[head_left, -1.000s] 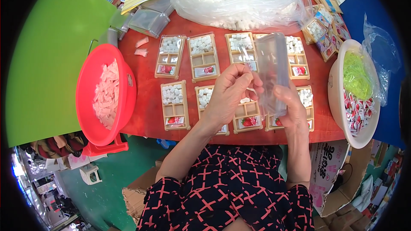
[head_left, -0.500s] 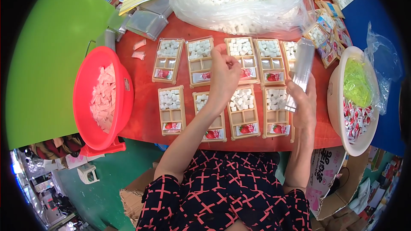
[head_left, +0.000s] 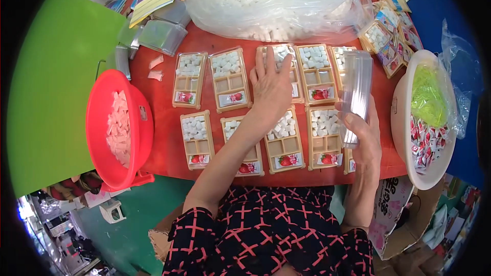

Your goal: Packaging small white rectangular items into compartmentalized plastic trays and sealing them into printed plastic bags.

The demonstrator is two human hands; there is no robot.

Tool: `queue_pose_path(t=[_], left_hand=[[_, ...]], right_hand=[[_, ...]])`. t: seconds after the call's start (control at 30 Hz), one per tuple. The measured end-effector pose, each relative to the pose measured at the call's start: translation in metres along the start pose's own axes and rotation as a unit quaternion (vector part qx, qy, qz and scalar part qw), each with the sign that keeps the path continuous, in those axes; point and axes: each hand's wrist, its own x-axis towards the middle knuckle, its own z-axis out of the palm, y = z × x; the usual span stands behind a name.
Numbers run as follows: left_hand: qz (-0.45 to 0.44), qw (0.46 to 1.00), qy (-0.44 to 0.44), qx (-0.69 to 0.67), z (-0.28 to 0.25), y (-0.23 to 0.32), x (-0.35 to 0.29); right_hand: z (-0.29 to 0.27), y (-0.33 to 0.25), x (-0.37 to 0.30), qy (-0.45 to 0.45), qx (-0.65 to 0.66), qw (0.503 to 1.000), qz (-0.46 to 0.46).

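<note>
My left hand [head_left: 272, 87] lies with its fingers spread over the far-row tan tray [head_left: 296, 74], covering much of it. White marshmallow-like pieces show around the fingertips. My right hand [head_left: 365, 135] grips an upright stack of clear plastic lids [head_left: 356, 84], thumb across its lower part. Several similar trays stand in two rows, such as the far-row tray [head_left: 224, 83] and the near-row tray [head_left: 276, 146]. They hold white pieces at the top, bare small compartments in the middle and a strawberry-printed packet below. My left forearm partly hides one near-row tray [head_left: 252, 154].
A red basin [head_left: 147, 138] of pink packets stands left. At right, a white basin [head_left: 398, 110] holds green shreds and small packets. Behind are a big clear bag [head_left: 209, 18] of white pieces, more clear lids [head_left: 162, 37] and a pile of filled trays [head_left: 391, 46].
My left hand has gone from curled fingers to spread ones, laid over the far-row tray. My right hand still holds the lid stack, now slightly lower. The whole view has shifted a little.
</note>
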Motion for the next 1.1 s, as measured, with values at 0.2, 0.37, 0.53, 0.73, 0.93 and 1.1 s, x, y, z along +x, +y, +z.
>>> queue_pose_path(t=[0.2,0.37,0.53,0.73,0.93,1.1], left_hand=[[0.029,0.998,0.009,0.05,0.006,0.003,0.002],[0.047,0.998,0.008,0.045,0.005,-0.009,0.005],[0.027,0.995,0.023,0.093,-0.006,-0.023,-0.003],[0.06,0.982,0.033,-0.177,-0.053,0.05,-0.018],[-0.03,0.729,-0.197,-0.655,-0.045,0.073,-0.047],[-0.068,0.7,-0.203,-0.681,-0.048,0.073,-0.054]], right_hand=[[-0.002,0.002,0.0,-0.004,0.007,1.0,-0.001],[-0.003,0.001,-0.003,-0.008,0.014,1.0,-0.006],[0.0,-0.004,-0.009,-0.021,0.016,1.0,-0.004],[-0.002,0.006,-0.016,-0.028,0.003,0.999,-0.015],[-0.009,0.006,-0.033,-0.1,0.075,0.992,0.03],[-0.008,0.002,-0.039,-0.127,0.097,0.984,0.071]])
